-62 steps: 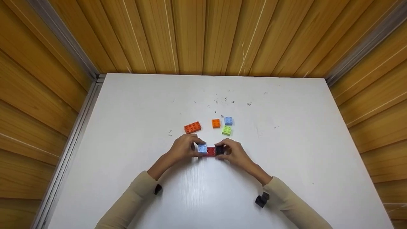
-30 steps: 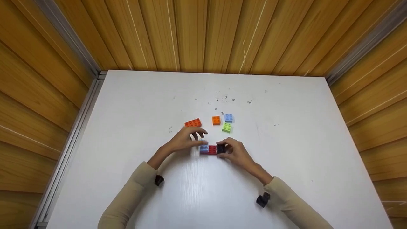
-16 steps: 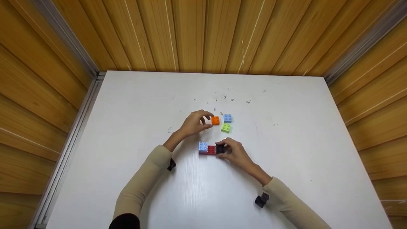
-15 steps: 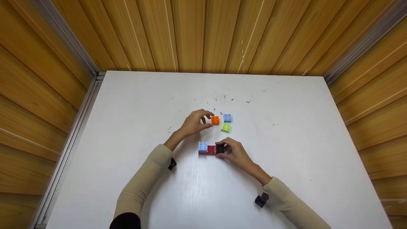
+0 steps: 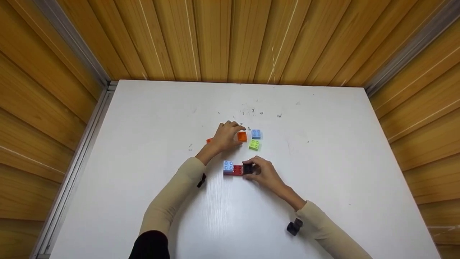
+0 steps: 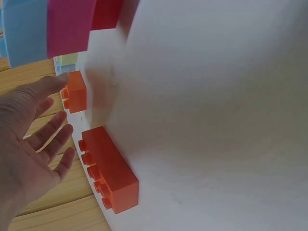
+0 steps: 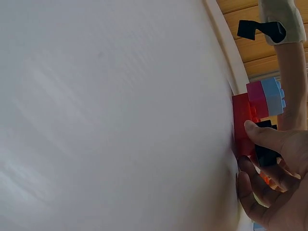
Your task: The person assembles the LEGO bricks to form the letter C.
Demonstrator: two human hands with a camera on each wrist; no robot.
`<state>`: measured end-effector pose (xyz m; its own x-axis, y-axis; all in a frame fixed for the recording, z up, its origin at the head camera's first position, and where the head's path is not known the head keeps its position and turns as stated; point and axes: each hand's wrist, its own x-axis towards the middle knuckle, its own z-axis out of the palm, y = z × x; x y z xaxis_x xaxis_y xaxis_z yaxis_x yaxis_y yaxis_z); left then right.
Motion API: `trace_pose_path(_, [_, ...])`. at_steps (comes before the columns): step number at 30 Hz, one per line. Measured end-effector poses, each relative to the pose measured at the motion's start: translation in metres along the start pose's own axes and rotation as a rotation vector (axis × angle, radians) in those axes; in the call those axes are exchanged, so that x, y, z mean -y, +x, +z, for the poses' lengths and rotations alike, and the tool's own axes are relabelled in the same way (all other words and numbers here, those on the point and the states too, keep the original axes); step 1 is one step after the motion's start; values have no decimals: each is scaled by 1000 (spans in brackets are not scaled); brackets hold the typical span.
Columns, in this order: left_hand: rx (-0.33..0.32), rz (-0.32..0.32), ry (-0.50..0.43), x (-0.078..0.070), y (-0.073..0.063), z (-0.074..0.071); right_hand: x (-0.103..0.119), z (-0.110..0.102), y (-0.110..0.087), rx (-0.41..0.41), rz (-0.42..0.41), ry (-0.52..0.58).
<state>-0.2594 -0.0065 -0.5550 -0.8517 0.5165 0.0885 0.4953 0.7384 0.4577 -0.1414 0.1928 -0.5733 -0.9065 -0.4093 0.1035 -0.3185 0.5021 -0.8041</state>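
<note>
My right hand (image 5: 267,174) pinches a black brick (image 5: 248,168) at the right end of a long red brick (image 5: 237,170). On the red brick's left end stands a light blue brick (image 5: 228,165), stacked on a magenta brick (image 7: 258,97). Farther back, my left hand (image 5: 225,136) is spread around a small orange brick (image 5: 242,136), thumb on the near side and fingers on the far side. In the left wrist view its thumb tip overlaps the orange brick's edge, while the other fingers stay loosely extended.
A longer red-orange brick (image 6: 113,171) lies left of the small orange one, mostly hidden by my left hand in the head view. Another light blue brick (image 5: 256,134) and a lime green brick (image 5: 254,145) lie to the right on the white table (image 5: 316,172).
My left hand has let go of the light blue brick on the stack and moved back to the small orange brick. My right hand has kept its place on the black brick.
</note>
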Motion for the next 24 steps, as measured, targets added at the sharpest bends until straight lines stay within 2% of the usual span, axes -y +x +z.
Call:
trace_pose_path(9, [24, -62, -32, -1, 2, 9, 3, 1, 0, 5, 2, -22])
trace_pose_path(15, [28, -63, -29, -5, -2, 12, 4, 2, -2, 9, 5, 3])
trace_pose_path(19, [17, -35, -72, -5, -10, 4, 5, 3, -2, 8, -14, 17])
trace_pose_path(24, [-24, 42, -139, 1, -23, -16, 8, 7, 4, 5, -28, 23])
